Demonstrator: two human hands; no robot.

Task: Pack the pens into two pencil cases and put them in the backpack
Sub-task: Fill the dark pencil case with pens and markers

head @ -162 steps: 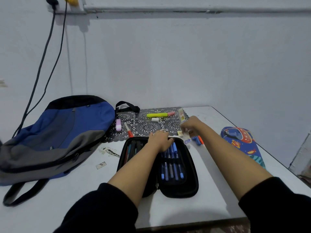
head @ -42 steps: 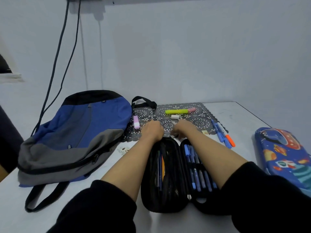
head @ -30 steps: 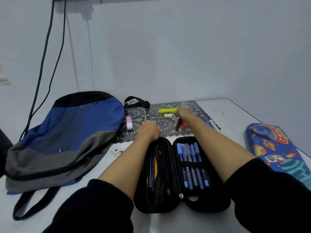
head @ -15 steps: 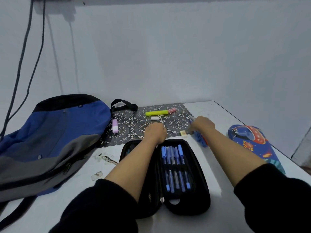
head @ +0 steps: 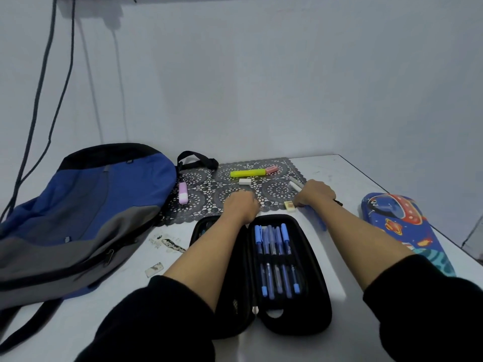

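Note:
An open black pencil case [head: 308, 320] lies on the white table in front of me, with several blue pens [head: 277, 259] strapped in its right half. My left hand [head: 241, 206] rests as a fist on the case's far edge, and my forearm hides the left half. My right hand [head: 316, 193] is closed over a bunch of markers [head: 296, 184] at the mat's right edge; white ends stick out past my fingers. A second, blue space-print pencil case [head: 400, 226] lies shut at the right. The blue and grey backpack [head: 78, 212] lies flat at the left.
On the black lace mat [head: 206, 194] lie a yellow highlighter [head: 247, 173], a pink cap [head: 271, 169], a white eraser [head: 245, 181] and a pink-and-white highlighter [head: 183, 192]. A small eraser [head: 289, 206] sits by my right hand. Paper scraps [head: 154, 269] lie near the backpack. Cables hang at left.
My right hand swung from the mat's centre to its right edge and closed over the markers there. My left hand stayed at the case's far edge. The view shifted with my head.

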